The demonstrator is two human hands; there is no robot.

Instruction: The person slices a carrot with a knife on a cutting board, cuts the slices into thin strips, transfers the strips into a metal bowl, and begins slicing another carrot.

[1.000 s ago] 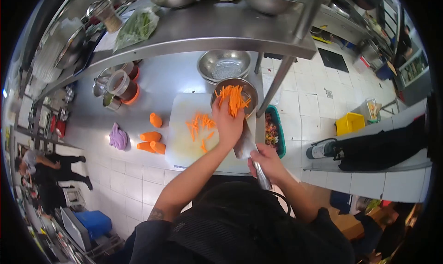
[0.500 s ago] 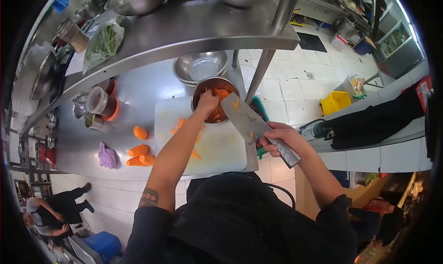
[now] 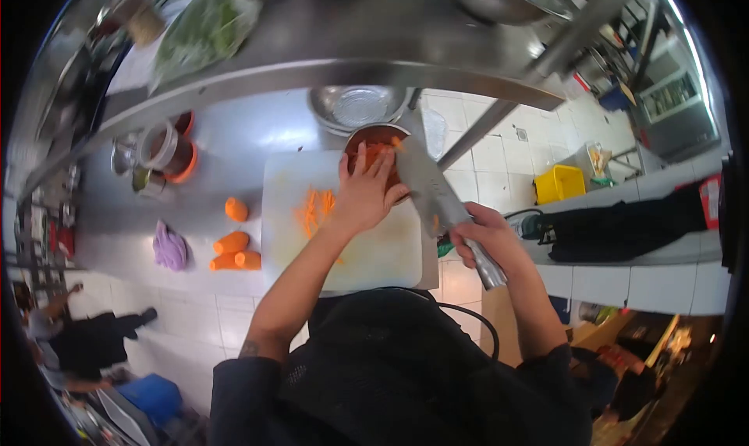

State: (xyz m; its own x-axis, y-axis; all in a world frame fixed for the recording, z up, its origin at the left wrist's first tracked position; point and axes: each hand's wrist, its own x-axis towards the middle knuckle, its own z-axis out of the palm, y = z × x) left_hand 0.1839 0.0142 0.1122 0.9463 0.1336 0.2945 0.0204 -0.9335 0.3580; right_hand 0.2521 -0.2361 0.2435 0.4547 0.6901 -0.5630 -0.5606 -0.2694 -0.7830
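My left hand (image 3: 367, 192) lies over the near side of a metal pot (image 3: 353, 140), its fingers spread across the shredded carrot (image 3: 376, 154) inside. My right hand (image 3: 490, 239) grips a cleaver (image 3: 429, 187) by its metal handle. The blade points up and left beside the pot's right rim, with bits of carrot stuck to it. Under my left wrist is a white cutting board (image 3: 382, 251), where a small heap of carrot strips (image 3: 316, 210) lies. Left of the board are several peeled carrot pieces (image 3: 232, 242).
A purple cloth (image 3: 169, 247) lies on the steel table at left, below containers (image 3: 165, 151). Behind the pot stands a metal colander (image 3: 359, 107). A steel shelf (image 3: 328, 76) crosses above. A yellow bin (image 3: 560, 184) is on the floor at right; a person (image 3: 86, 341) is at lower left.
My left hand has gone from closed fingers inside the pot to spread fingers over its near side. The cleaver stays in my right hand, its blade turned more upright. The view has shifted.
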